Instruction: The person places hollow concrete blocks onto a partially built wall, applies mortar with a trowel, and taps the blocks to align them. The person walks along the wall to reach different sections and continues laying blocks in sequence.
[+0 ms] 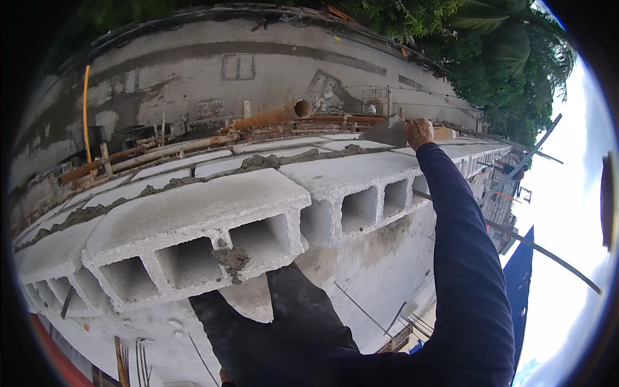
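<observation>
Toward ten o'clock stands an orange pole [87, 113]; at nine, a pale hollow block [200, 203] shows its open cells, one edge bearing a mortar lump [232, 259]. Rough grey mortar [261, 161] lines the blocks at ten; a rusty pipe [274, 116] lies at eleven. Near two o'clock, a trowel [385, 133] points its blade leftward, gripped by the closed right hand [419, 133]. The left hand is out of sight, its state untellable.

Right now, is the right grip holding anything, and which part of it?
Yes, a trowel. The right grip is closed around its handle end, just behind the grey blade.
</observation>
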The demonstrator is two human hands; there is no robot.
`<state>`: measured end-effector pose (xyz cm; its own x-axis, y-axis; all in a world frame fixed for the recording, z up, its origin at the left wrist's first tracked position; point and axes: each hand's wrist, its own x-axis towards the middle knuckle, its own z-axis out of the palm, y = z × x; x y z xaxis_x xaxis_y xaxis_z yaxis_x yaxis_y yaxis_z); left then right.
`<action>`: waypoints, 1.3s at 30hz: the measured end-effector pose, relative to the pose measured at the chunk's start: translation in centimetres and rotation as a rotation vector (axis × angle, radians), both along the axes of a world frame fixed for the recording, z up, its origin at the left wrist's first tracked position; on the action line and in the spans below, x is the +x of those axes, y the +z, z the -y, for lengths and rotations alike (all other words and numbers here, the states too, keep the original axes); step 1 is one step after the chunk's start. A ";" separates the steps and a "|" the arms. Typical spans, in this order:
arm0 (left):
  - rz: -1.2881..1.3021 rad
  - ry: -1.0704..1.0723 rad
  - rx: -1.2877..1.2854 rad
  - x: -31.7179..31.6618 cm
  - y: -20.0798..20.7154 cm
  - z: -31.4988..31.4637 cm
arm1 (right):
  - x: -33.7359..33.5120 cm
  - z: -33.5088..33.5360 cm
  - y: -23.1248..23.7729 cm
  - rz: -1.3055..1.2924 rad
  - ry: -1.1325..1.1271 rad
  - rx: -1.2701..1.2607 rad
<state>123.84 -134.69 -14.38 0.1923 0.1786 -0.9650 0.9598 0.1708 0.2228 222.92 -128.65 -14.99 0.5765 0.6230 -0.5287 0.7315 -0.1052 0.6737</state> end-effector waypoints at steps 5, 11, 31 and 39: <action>-0.384 0.724 -0.158 5.7 0.9 -1.7 | 1.1 1.3 -2.9 -0.064 -0.014 -0.166; -0.383 0.958 -0.175 8.2 -0.7 -3.4 | -3.2 -2.3 -1.4 -0.268 0.150 -0.207; 0.132 0.379 0.130 4.7 -7.6 -2.5 | -16.0 -14.3 -0.3 -0.520 0.037 0.024; 0.137 0.419 0.113 4.3 -8.0 -2.2 | -18.9 -15.6 3.4 -0.515 0.121 0.032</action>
<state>128.09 -132.54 -22.35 0.2050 0.3712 -0.9056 0.7735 0.5055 0.3823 203.98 -113.03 -11.61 0.1705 0.6892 -0.7042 0.9749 -0.0141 0.2222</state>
